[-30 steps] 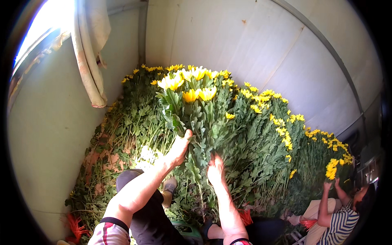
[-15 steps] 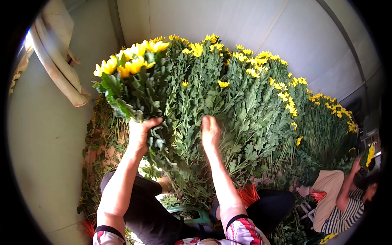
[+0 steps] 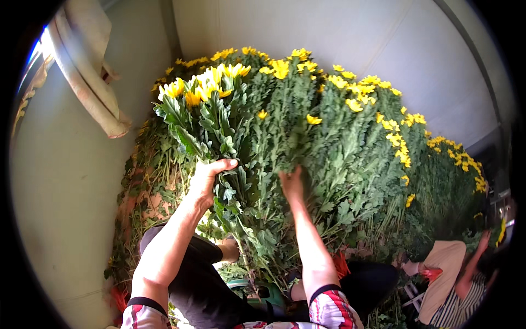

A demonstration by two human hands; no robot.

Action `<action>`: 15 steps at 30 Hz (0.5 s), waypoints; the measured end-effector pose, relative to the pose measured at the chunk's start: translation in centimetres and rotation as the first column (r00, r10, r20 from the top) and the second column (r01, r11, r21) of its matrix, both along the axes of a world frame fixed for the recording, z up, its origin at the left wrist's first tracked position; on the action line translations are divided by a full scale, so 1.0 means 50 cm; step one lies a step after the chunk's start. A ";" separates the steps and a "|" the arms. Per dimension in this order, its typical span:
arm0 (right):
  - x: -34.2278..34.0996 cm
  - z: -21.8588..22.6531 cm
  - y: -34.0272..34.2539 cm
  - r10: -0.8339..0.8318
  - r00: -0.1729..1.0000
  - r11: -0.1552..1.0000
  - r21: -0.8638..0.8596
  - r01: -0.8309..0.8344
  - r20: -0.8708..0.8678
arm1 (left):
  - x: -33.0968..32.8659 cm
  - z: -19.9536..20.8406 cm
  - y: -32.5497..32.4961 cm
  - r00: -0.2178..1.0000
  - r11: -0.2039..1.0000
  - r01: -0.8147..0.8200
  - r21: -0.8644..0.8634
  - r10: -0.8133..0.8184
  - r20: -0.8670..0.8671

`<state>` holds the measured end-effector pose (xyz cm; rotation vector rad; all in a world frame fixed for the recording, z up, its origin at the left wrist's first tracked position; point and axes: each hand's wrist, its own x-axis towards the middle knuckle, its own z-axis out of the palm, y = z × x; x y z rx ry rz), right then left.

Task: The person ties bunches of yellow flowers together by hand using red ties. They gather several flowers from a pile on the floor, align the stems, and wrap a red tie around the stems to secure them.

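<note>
A bunch of yellow chrysanthemums [image 3: 211, 88] with leafy green stems is held upright by my left hand [image 3: 208, 176], whose fingers wrap round the stems, thumb across the front. To its right, my right hand [image 3: 292, 183] reaches into a big heap of cut chrysanthemums [image 3: 339, 153]. Its fingertips are blurred and partly buried among the leaves, so their grip is hidden. Most of the blooms in the heap point away from me, along its far edge, and the stem ends lie toward my knees.
A pale wall [image 3: 296, 27] rises behind the heap, and a beige cloth [image 3: 90, 77] hangs at the upper left. Near my legs are a green plastic object [image 3: 263, 293] and red strips [image 3: 341, 266]. A seated co-worker [image 3: 457, 290] is at the lower right.
My right hand has moved into the leaves of the heap. The held bunch appears shifted right with my left hand; the whole view has shifted too.
</note>
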<state>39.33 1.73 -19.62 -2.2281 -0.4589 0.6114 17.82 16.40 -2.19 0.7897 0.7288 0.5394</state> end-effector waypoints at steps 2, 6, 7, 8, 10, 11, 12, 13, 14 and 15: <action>-0.008 -0.003 0.012 0.071 0.997 0.990 -0.122 -0.070 0.003 | -0.002 0.012 -0.016 1.000 1.000 0.018 0.006 -0.018 -0.001; 0.001 -0.027 0.035 -0.015 0.994 0.999 -0.027 0.018 0.107 | 0.018 0.038 -0.045 0.997 0.995 0.024 0.094 -0.030 0.066; 0.003 -0.031 0.030 -0.085 0.990 0.993 0.096 0.075 0.111 | 0.024 0.039 -0.045 0.998 0.991 0.041 0.131 -0.047 0.049; -0.027 0.004 0.044 -0.029 0.999 0.984 0.175 0.024 0.026 | 0.005 0.034 -0.033 0.999 0.992 0.024 0.126 -0.030 0.043; -0.051 0.066 0.023 -0.086 0.996 0.971 0.225 0.077 0.028 | 0.005 0.040 -0.028 0.997 0.993 0.030 0.118 -0.038 0.073; -0.083 0.144 0.026 -0.073 0.970 0.981 0.158 0.111 -0.232 | -0.020 0.027 -0.012 1.000 0.974 -0.001 0.227 0.007 -0.023; -0.027 0.080 -0.031 -0.219 0.949 0.905 0.411 0.110 0.226 | 0.028 0.032 -0.032 0.998 0.956 0.052 0.288 -0.062 0.027; -0.030 0.089 -0.050 -0.234 0.950 0.868 0.485 0.108 0.207 | 0.025 0.037 -0.033 0.995 0.970 0.053 0.236 -0.070 0.067; -0.068 0.136 -0.055 -0.183 0.966 0.821 0.569 0.049 0.181 | 0.006 0.039 -0.028 0.993 0.983 0.041 0.181 -0.059 0.099; -0.099 0.199 -0.077 -0.057 0.990 0.830 0.557 -0.024 0.127 | -0.001 0.042 -0.025 0.995 0.982 0.038 0.182 -0.053 0.082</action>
